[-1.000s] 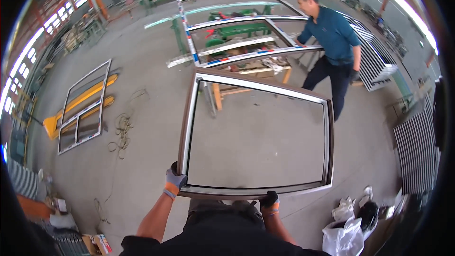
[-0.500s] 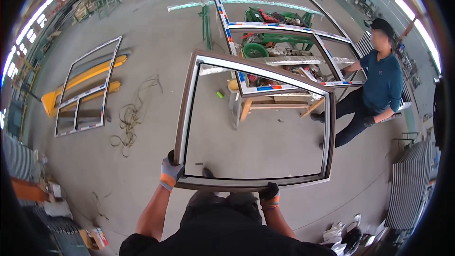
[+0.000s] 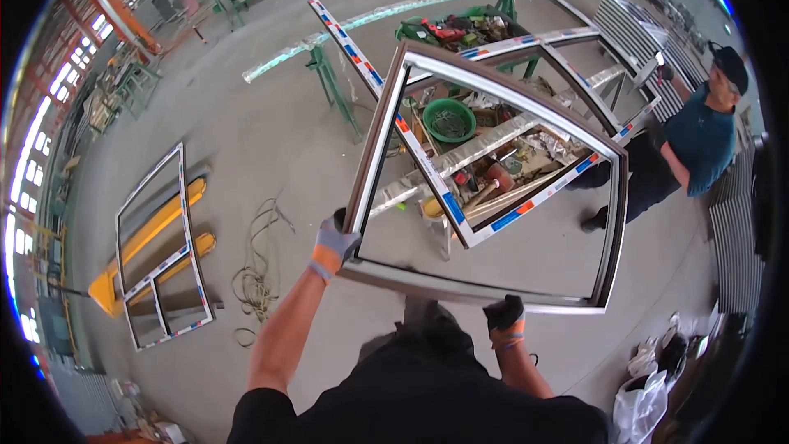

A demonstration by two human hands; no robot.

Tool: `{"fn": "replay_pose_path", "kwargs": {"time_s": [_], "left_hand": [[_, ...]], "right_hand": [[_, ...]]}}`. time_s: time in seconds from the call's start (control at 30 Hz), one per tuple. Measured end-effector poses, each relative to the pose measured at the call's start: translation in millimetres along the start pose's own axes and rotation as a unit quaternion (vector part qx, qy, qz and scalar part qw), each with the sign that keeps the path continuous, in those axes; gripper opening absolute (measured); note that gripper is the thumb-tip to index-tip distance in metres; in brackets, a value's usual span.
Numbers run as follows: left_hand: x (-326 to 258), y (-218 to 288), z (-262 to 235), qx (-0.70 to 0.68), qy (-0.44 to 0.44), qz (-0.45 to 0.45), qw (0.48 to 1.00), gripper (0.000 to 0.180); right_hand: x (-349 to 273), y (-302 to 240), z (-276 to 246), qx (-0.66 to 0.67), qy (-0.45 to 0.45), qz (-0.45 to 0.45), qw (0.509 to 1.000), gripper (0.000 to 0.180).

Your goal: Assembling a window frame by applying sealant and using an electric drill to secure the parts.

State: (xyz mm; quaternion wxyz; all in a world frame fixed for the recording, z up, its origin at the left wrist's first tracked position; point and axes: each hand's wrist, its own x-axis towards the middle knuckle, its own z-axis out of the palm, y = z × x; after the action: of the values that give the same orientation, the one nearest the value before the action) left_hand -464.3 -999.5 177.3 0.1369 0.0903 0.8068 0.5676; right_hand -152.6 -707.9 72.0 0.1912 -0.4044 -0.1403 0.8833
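A brown-and-silver window sash frame (image 3: 616, 230) is held up at a tilt before the body, its far left corner raised. Its near left corner is gripped by the gloved left hand (image 3: 335, 248), the fingers bent firmly round the profile. Against the near rail, right of its middle, the gloved right hand (image 3: 505, 321) is placed with fingers curled; how far they are closed, and whether the rail is gripped or only propped, cannot be told.

At near right, a white plastic bag (image 3: 641, 403) is set on the floor. To the left, a tangled rope (image 3: 256, 288) is spread out, and beyond it a smaller frame (image 3: 191, 234) is laid across a yellow pallet truck (image 3: 103, 292).

Through and beyond the sash, a large labelled frame (image 3: 349, 47) is seen, partly covered by it. Below that frame, a mallet (image 3: 500, 177) and a green basin (image 3: 449, 119) are laid among clutter. At right, a co-worker (image 3: 699, 136) in a black cap is seen beside the frame. Farther off, a long pale-green bar (image 3: 288, 57) is supported by a green trestle (image 3: 333, 90), and metal profiles (image 3: 649, 33) are stacked at far right.
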Motion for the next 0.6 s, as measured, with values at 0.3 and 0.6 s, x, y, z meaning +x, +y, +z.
{"fn": "replay_pose_path", "kwargs": {"time_s": [0.3, 0.6], "left_hand": [[217, -25, -55, 0.026, -0.064, 0.011, 0.998, 0.040], [392, -80, -48, 0.159, -0.181, -0.036, 0.970, 0.058]], "right_hand": [[61, 73, 152, 0.068, 0.033, -0.049, 0.996, 0.028], [112, 151, 236, 0.102, 0.096, -0.169, 0.976, 0.038]]}}
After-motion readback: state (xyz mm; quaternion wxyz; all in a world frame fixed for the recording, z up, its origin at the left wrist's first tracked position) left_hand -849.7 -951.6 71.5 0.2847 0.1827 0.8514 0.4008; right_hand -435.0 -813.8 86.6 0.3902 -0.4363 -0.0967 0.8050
